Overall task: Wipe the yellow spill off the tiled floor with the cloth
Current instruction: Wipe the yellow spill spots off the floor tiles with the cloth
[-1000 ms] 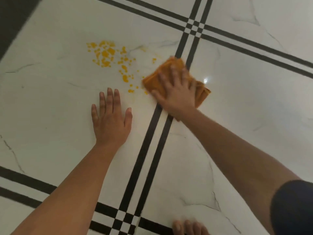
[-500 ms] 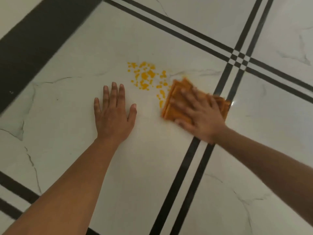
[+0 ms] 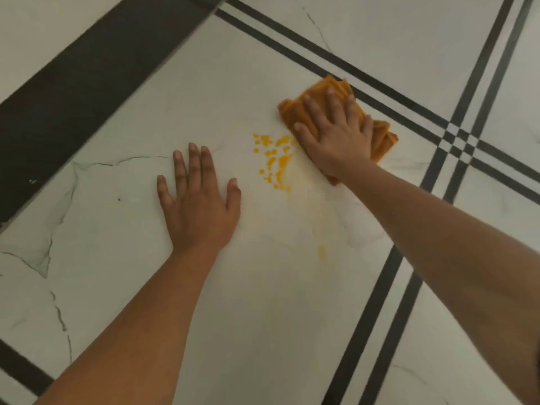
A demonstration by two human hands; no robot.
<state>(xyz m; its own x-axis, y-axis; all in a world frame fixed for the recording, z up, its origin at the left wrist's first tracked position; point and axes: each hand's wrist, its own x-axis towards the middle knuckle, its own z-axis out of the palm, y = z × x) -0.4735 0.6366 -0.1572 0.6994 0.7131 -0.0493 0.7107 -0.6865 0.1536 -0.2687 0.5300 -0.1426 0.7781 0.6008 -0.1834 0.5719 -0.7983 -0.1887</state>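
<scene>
The right hand (image 3: 336,135) presses flat, fingers spread, on the orange cloth (image 3: 380,135), upper right. The left hand (image 3: 198,206) lies flat, fingers straight, on the floor (image 3: 117,229) beside the yellow spill (image 3: 276,159).

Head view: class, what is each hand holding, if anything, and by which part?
Nothing is gripped. The right hand presses flat on top of the orange cloth, fingers spread; the left hand rests flat on the floor.

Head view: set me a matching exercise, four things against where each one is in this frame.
Things:
1. left hand
2. right hand
3. cloth
4. spill

Places:
A. under the right hand
B. flat on bare tile
C. between the two hands
D. pressing on the cloth

Pairs: 1-B; 2-D; 3-A; 4-C
</scene>
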